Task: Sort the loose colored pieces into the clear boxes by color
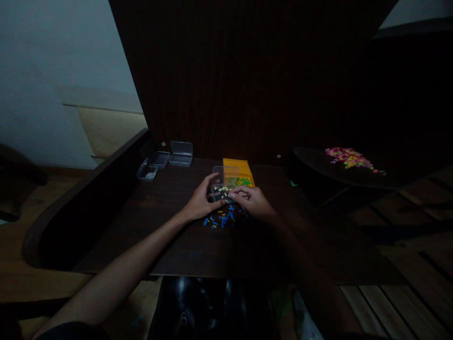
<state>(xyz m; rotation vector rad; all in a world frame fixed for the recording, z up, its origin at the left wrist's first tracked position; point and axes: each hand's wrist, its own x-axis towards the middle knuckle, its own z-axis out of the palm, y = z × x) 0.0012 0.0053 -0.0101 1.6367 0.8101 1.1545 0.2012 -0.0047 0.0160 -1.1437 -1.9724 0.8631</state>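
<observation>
My left hand (201,200) curls around the left side of a small clear plastic box (221,192) that holds pale yellow beads, on the dark wooden table (170,245). At the box's right front corner my right hand (252,200) rests with its fingers pinched together; what they hold is too small to see. Blue beads (221,220) lie loose on the table just in front of both hands. Behind the box sits an orange tray (238,172) with green beads.
Three small clear boxes (181,153) with open lids stand at the table's back left. A pile of pink and yellow beads (348,158) lies on a dark round surface at the right. A dark wooden panel rises behind the table.
</observation>
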